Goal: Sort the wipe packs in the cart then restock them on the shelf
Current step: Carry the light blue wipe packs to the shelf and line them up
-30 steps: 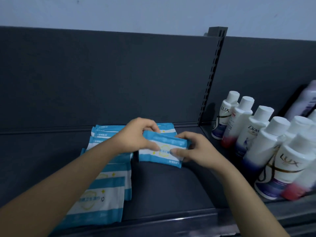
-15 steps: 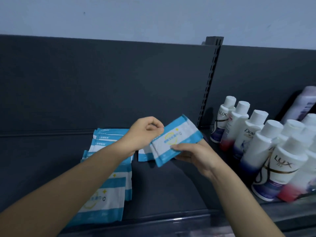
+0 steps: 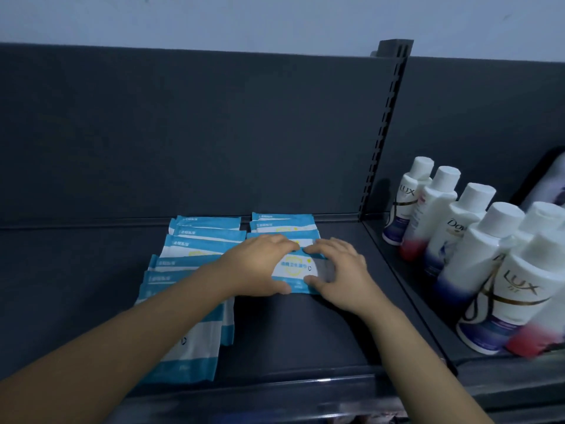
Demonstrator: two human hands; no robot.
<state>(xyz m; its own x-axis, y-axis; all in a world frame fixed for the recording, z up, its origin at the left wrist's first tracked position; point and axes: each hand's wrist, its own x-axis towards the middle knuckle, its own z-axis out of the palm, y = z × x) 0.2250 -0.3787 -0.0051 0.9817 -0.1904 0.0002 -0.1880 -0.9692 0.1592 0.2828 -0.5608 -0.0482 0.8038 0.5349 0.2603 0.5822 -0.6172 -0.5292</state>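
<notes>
My left hand (image 3: 260, 266) and right hand (image 3: 341, 270) each have a grip pinching the far and near edges of the blue-and-white plastic wipe pack (image 3: 294, 268), flat on the dark metal shelf (image 3: 305, 332), nearest in the right row of packs (image 3: 282, 224).

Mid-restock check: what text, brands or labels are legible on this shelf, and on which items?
"LUX": rearmost white bottle.
"Dov", rest hidden: third white bottle.
"LUX": nearest white bottle.
Chinese print on the front wipe pack: too blurred to read.
Header strips on the other wipe packs: too small to read.
No numbers or signs seen.
</notes>
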